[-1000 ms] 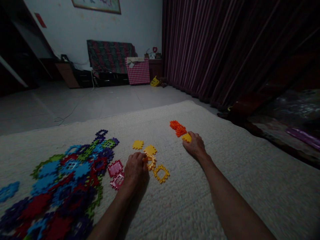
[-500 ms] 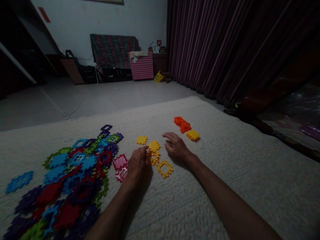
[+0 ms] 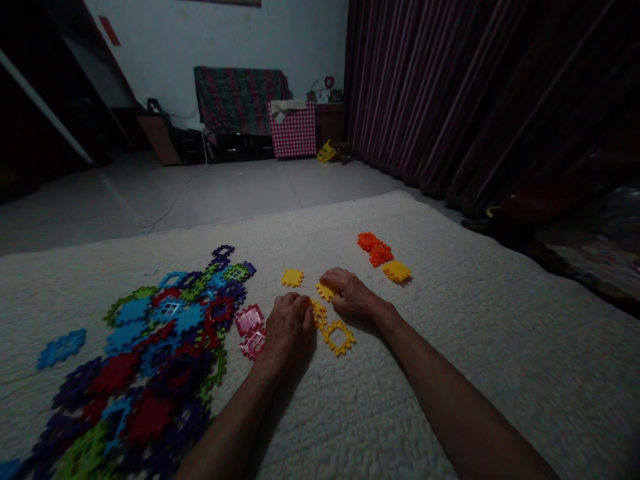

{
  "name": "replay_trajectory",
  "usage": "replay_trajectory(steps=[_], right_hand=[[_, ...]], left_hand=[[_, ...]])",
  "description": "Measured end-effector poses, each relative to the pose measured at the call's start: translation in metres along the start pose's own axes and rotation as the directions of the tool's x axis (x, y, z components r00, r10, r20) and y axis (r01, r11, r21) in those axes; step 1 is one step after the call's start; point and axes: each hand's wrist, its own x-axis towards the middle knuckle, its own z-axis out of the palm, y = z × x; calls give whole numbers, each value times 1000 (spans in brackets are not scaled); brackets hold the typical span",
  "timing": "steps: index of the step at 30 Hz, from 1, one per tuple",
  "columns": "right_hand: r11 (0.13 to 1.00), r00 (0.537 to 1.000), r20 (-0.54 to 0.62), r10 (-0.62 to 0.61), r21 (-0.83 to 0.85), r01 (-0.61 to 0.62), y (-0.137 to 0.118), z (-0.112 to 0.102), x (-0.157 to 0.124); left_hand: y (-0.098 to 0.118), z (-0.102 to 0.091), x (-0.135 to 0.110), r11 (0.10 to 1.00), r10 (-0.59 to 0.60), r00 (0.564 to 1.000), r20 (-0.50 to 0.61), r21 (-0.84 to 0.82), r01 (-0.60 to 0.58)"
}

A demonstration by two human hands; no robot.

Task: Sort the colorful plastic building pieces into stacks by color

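My left hand (image 3: 286, 327) rests knuckles-up on the white quilt (image 3: 450, 373), its fingers curled over a yellow frame piece (image 3: 318, 313). My right hand (image 3: 350, 293) lies just to the right, fingers closed on a solid yellow tile (image 3: 325, 291). A second yellow frame piece (image 3: 340, 337) lies below both hands, and another solid yellow tile (image 3: 292, 277) lies above the left hand. Farther right sit orange pieces (image 3: 375, 248) with one yellow tile (image 3: 397, 271) beside them. Two pink window pieces (image 3: 250, 329) touch the left hand's side.
A big heap of blue, red, purple and green interlocking pieces (image 3: 150, 347) spreads over the quilt's left part. Beyond the quilt is grey floor (image 3: 200, 193), a checked red box (image 3: 296, 130) and a dark curtain (image 3: 450, 100) on the right.
My right hand left a yellow tile beside the orange pieces, came back left and closed on a yellow tile near the left hand. The left hand stayed put.
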Motion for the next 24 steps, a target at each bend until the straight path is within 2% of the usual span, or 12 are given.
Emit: replay_trajectory(steps=[3, 5, 8, 10, 13, 16, 24], right_hand=[[995, 996, -56, 76, 65, -72, 23, -12, -9], [985, 989, -50, 139, 108, -133, 31, -20, -14], [964, 968, 16, 251, 86, -251, 25, -28, -16], [956, 956, 5, 295, 0, -295, 13, -28, -15], [943, 954, -47, 296, -141, -300, -5, -23, -12], [930, 952, -59, 300, -202, -306, -13, -18, -9], [943, 951, -89, 296, -129, -306, -7, -16, -8]], left_hand=[[0, 0, 0, 1000, -8, 1000, -10, -1, 8], [0, 0, 0, 1000, -3, 1000, -8, -4, 3], [0, 1, 0, 1000, -4, 1000, -7, -8, 4], [0, 1, 0, 1000, -10, 1000, -10, -8, 10], [-2, 3, 1, 1000, -3, 1000, -15, -6, 3], [-5, 5, 1, 1000, 7, 1000, -24, 2, -7], [-8, 5, 2, 1000, 24, 999, -33, 6, -24]])
